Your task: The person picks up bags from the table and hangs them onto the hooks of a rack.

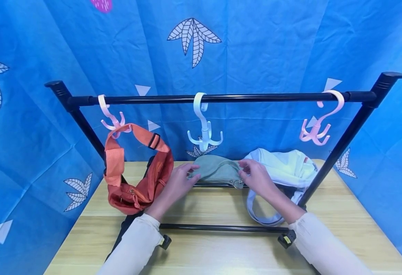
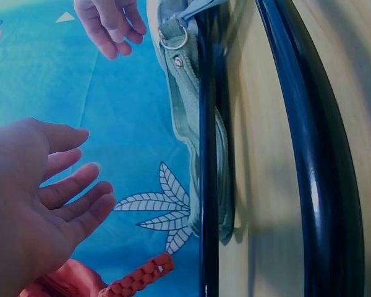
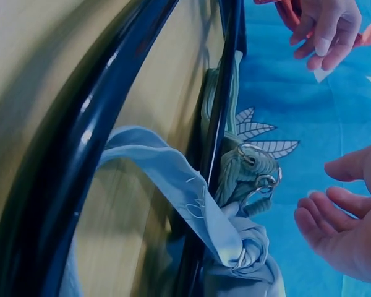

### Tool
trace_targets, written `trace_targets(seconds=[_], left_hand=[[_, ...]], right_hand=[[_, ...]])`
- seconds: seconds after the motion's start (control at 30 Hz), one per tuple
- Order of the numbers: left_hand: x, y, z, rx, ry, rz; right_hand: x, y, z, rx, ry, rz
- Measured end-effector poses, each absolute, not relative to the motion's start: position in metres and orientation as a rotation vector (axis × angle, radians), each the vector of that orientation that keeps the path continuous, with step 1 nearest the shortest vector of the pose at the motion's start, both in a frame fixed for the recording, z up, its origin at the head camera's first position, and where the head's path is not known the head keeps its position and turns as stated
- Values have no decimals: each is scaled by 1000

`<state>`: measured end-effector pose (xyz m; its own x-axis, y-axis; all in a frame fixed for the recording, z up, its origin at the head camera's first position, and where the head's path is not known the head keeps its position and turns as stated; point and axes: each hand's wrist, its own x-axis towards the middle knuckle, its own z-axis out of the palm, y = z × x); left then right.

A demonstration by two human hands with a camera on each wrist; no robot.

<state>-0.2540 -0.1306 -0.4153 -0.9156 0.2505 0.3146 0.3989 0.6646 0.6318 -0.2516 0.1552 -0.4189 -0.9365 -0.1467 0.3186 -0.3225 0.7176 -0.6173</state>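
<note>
A small green zip bag (image 1: 216,166) with metal rings lies behind the rack's lower back bar, below the white hook (image 1: 204,130). My left hand (image 1: 181,178) is near the bag's left end, its fingers loosely bent and holding nothing. In the left wrist view a gap separates the left hand (image 2: 46,192) from the green bag (image 2: 184,105). My right hand (image 1: 257,176) is at the bag's other end, beside the pale blue bag (image 1: 287,166). Seen from the right wrist, the right hand (image 3: 349,213) is apart from the bags, with relaxed fingers.
An orange-red bag (image 1: 164,168) hangs by its strap from the left pink hook (image 1: 115,120). Another pink hook (image 1: 316,131) hangs on the right of the black top bar (image 1: 263,98). The rack's front lower bar (image 1: 221,228) crosses above the wooden table (image 1: 218,252); blue cloth stands behind.
</note>
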Motion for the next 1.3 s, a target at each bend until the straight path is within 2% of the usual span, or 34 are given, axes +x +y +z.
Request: trace_targets(seconds=[0.57,1.3], left_hand=[[-285,-118,-436,-620,-2724,-855],[-307,-104,-448,-679,-2843,-486]], right_hand=[[-271,146,-423,307,-2795,940],[-287,139,-427,228,-2938,776]])
